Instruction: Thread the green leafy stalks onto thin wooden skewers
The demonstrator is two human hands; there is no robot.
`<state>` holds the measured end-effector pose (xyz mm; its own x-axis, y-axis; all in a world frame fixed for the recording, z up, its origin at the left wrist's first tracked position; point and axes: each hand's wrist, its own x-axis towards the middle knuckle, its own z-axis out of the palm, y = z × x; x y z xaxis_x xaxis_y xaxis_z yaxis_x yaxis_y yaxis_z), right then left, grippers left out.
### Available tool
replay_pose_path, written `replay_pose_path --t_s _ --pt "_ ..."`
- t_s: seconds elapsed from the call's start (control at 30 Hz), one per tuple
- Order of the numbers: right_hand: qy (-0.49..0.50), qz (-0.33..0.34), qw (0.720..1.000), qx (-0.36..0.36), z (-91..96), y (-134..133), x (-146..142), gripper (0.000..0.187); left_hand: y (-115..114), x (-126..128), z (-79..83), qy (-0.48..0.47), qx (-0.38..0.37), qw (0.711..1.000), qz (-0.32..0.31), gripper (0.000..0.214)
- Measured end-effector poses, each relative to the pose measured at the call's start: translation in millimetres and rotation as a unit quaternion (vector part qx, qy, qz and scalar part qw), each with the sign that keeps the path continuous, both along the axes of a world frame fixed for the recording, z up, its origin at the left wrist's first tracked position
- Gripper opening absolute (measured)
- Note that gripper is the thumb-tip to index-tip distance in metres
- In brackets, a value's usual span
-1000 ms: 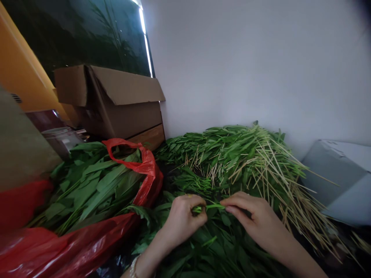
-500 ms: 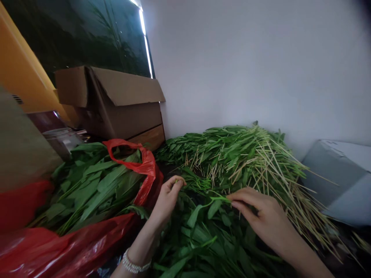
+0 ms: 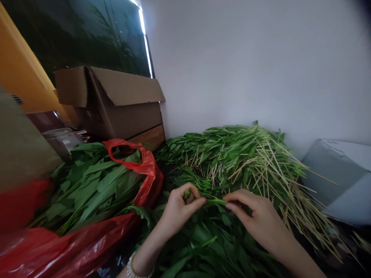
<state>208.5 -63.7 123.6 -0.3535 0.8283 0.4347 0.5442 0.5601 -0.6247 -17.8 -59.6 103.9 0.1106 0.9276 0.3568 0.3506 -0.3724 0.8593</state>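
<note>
Centrally, a few slim green stems [image 3: 216, 201] are stretching between two hands, just above the leaves near the front edge of the dark surface [image 3: 166, 170]. The left hand [image 3: 180, 208] is curling nearly closed, its thumb pressing at one end of the stems, with a bit of green showing inside the curled fingers. The right hand [image 3: 255, 216] is pinching the other end between thumb and forefinger, its palm arching loosely.

A narrow dark strip is running between the red plastic bag [image 3: 152, 170] on the left and the leafy pile [image 3: 232, 148] along the far edge. That pile is resting against the smooth white wall [image 3: 246, 58], its straw-like pale stalks [image 3: 304, 204] fanning toward the right edge, near a boxy pale container [image 3: 342, 181]. Beneath the hands, broad matte leaves [image 3: 214, 251] are overlapping; behind the fingers, a small bundle of thin green stalks [image 3: 199, 181] is lying. The bag's glossy, crinkled film is sagging around long leaves [image 3: 98, 185], while an open-flapped cardboard box [image 3: 130, 112] is standing behind it.
</note>
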Motion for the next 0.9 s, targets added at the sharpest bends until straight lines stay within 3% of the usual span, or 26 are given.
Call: replay_pose_path --t_s 0.13,0.33,0.53,0.67,0.8,0.9 --pt "0.006 0.015 1.000 -0.011 -0.5 -1.3 -3.5 0.013 -0.7 7.5 -7.8 0.117 0.038 0.992 -0.019 0.020" --pt "-0.002 0.027 0.999 -0.018 -0.6 -2.2 -3.8 0.016 -5.8 11.2 -5.4 0.240 0.092 0.963 -0.077 0.023" --pt "-0.102 0.042 0.994 -0.005 -7.7 -2.7 -2.9 0.019 -9.1 12.6 -7.4 0.368 0.136 0.918 -0.057 0.018" --pt "-0.138 0.005 0.989 0.042 -10.2 -8.4 -7.6 0.026 -6.0 11.7 -8.7 0.423 0.165 0.890 -0.041 0.010" --pt "-0.175 0.022 0.983 0.054 -8.8 -12.3 -11.3 0.017 -7.5 11.0 -9.3 0.415 0.179 0.892 -0.033 0.011" --pt "-0.170 0.033 0.984 0.051 -7.1 -12.4 -15.1 0.023 -9.8 15.9 -10.6 0.354 0.149 0.923 -0.011 0.014"
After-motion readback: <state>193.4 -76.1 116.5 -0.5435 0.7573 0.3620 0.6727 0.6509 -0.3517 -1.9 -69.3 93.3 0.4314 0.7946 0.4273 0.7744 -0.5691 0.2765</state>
